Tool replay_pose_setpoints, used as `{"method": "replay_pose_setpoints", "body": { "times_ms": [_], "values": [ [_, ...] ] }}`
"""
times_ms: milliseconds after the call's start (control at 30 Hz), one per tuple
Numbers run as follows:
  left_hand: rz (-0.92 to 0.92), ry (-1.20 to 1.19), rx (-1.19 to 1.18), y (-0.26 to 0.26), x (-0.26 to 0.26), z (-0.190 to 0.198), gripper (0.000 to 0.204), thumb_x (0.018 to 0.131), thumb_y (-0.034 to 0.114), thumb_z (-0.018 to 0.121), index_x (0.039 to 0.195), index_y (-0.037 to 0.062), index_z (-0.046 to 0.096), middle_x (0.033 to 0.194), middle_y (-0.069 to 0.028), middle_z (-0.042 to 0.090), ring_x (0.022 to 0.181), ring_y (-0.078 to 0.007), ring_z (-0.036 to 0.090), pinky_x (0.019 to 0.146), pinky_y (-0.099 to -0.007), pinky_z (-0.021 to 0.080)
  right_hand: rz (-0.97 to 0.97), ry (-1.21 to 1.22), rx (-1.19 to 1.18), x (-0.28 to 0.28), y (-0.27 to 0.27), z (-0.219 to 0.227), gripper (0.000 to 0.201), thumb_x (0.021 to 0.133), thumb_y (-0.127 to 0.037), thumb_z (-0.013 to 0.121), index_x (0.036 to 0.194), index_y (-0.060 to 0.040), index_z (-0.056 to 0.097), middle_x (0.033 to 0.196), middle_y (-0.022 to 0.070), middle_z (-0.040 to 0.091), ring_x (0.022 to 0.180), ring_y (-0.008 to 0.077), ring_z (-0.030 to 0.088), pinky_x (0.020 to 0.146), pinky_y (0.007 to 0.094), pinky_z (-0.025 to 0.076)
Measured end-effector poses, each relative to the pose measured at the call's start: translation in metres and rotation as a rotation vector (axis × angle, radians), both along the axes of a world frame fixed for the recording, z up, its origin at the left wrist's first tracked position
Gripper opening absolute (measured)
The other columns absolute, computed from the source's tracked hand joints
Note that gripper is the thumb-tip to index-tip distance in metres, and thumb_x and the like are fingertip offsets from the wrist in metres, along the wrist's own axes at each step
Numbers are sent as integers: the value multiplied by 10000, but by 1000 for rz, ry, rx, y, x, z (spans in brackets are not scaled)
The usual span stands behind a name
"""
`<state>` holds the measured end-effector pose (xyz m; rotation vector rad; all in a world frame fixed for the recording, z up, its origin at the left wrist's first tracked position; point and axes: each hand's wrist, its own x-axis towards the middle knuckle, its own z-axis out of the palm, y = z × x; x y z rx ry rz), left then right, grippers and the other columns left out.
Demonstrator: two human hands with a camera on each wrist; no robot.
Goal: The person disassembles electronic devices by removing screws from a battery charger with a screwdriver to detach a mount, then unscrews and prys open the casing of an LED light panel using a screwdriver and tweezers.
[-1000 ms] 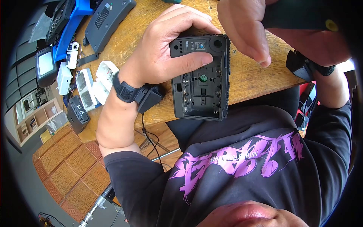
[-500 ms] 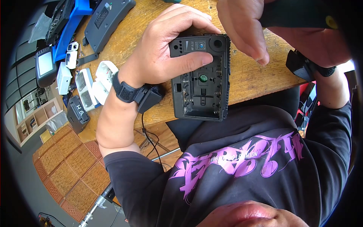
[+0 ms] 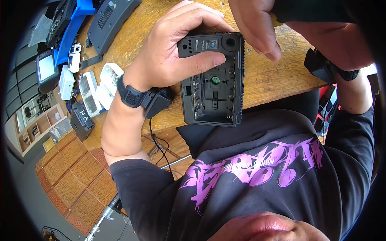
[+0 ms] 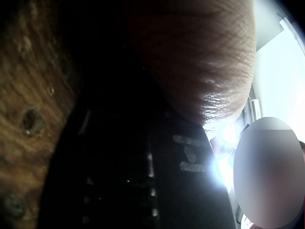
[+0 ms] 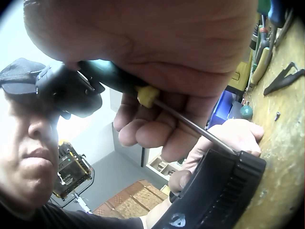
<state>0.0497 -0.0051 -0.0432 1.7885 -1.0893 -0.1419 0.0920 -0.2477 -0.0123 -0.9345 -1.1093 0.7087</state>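
Observation:
In the head view my left hand [image 3: 171,62] grips a black plastic device housing [image 3: 188,106], its thumb lying across the battery bay [image 3: 213,106]. The bay faces up, with metal springs along its sides and a small green disc [image 3: 215,80] inside. My right hand [image 3: 257,26] holds a screwdriver [image 5: 190,124] with a dark green handle [image 3: 309,11] and a yellow collar [image 5: 147,96]. In the right wrist view its thin metal shaft reaches down to the end of the housing [image 5: 209,191], the tip right at the edge. The left wrist view is mostly dark.
Left on the wooden table [image 3: 273,84] are a grey device [image 3: 114,26], a blue holder [image 3: 78,30], white cases [image 3: 90,96] and a black block [image 3: 82,120]. Pliers-like tools [image 5: 264,57] and a small screw [image 5: 277,116] show in the right wrist view. A cable [image 3: 155,138] hangs by the left wrist.
The head view has shifted slightly. The right hand and screwdriver handle have turned a little: yellow now shows beside the fingers, and the yellow spot at the handle's far end is gone from view.

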Motion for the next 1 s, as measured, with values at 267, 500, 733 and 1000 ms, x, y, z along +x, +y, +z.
{"method": "replay_pose_setpoints", "body": {
  "times_ms": [267,500,733,1000],
  "values": [
    [-65,-61,-99,2,13,-19,445,807,268,749,1149,-15,715,1183,-179,709,1143,-328,662,1033,-433,467,-3,22,-21,3,-3,-1,791,983,-708,505,895,68,631,804,118,673,709,180,663,656,276,519],
    [-20,0,20,4,6,-5,432,770,236,741,1128,-4,720,1176,-174,715,1137,-331,668,1031,-431,469,-2,38,-37,2,1,2,789,982,-704,522,903,74,628,811,125,675,715,186,669,659,281,526],
    [-41,14,6,4,7,-6,424,759,230,733,1118,4,723,1158,-170,720,1126,-330,672,1022,-429,474,-7,53,-52,4,-2,2,788,981,-701,536,910,79,625,818,131,676,721,191,673,662,285,533],
    [-57,26,-48,1,8,-5,400,767,234,732,1099,10,721,1155,-170,720,1129,-329,665,1030,-432,464,-11,49,-53,-2,7,7,777,980,-691,542,910,78,626,816,131,677,720,192,673,661,284,533]
  ]
}}
